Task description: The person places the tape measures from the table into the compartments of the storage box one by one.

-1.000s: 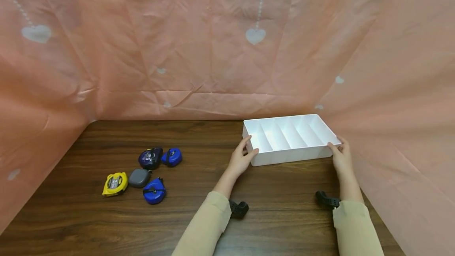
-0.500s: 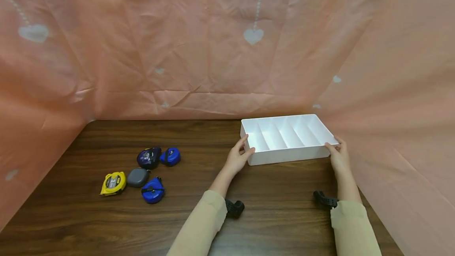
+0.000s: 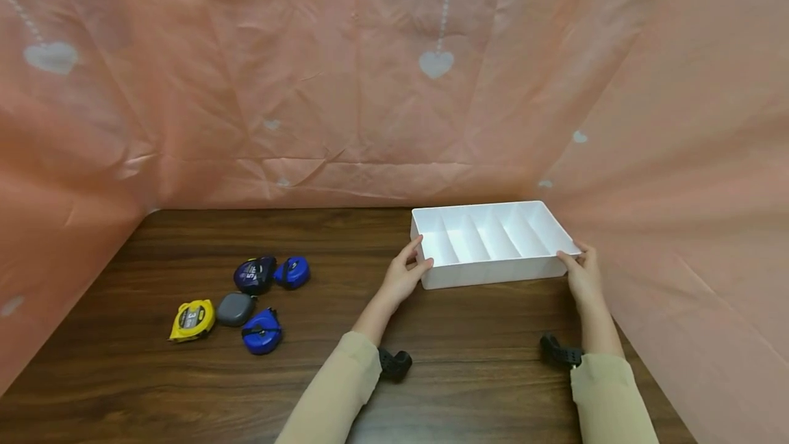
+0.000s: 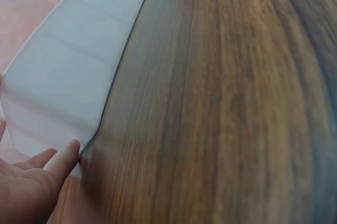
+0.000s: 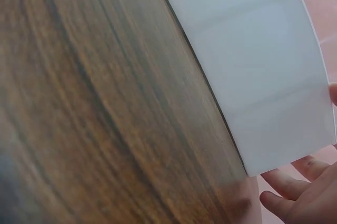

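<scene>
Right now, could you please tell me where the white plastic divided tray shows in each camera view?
Head: the white plastic divided tray sits right of centre, held at both near corners.
Left wrist: upper left, its front wall.
Right wrist: upper right.
Shared landmark: the dark wooden table beneath it.

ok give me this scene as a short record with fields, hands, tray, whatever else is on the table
left hand: grips the near left corner of the white tray
right hand: grips the near right corner of the tray
white tray: sits on the table, long divided compartments, nothing in them
tape measures: five in a cluster at the table's left: yellow, grey, dark navy, two blue
table: dark wood grain
backdrop: pink cloth with white hearts
</scene>
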Tool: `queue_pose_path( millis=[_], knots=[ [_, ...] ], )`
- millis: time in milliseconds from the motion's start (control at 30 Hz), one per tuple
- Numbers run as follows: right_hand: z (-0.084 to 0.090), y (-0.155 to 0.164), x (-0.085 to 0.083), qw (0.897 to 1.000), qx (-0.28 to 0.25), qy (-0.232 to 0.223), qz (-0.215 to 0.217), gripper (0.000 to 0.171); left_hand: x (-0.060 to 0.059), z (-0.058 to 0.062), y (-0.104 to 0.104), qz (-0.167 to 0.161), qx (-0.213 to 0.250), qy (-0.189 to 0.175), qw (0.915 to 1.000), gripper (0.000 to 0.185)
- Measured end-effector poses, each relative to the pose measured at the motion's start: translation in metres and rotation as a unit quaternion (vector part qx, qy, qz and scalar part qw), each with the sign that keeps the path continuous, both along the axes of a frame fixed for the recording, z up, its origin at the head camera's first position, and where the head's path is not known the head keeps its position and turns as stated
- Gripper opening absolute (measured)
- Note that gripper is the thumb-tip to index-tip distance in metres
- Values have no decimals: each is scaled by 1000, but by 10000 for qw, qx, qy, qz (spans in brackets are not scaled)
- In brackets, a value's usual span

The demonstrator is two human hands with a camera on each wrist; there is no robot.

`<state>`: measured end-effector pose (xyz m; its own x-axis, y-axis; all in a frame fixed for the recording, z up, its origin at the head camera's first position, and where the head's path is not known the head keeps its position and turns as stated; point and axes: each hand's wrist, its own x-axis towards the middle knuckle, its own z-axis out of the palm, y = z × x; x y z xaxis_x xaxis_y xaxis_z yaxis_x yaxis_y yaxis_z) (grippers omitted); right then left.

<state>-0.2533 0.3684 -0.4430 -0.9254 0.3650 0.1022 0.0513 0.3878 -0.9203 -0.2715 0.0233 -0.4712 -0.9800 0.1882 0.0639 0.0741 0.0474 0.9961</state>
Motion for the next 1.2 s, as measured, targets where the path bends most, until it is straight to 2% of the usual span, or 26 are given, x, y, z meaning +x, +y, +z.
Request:
queue_pose_path(
  millis=[200,400,600,1067,1133,1200],
  knots=[
    [-3,-4,5,9999,2,-54,99,66,6,0,-9,-60,-22,-102,9999,59],
    [-4,-11,10,9999,-98,-96,14,67,9,-3,-15,-97,12,-198,9998,59],
    [-4,-15,15,9997,-248,-62,36,67,10,-3,-18,-103,60,-156,9998,59],
    [-4,-23,23,9991,-395,132,27,64,22,1,-29,-211,-75,-91,9997,61],
    [-4,-24,23,9992,-382,89,73,64,27,10,-32,-244,-93,-104,9996,61],
    [-3,-25,24,9990,-419,65,106,65,28,10,-33,-233,-63,-120,9996,60]
  ],
)
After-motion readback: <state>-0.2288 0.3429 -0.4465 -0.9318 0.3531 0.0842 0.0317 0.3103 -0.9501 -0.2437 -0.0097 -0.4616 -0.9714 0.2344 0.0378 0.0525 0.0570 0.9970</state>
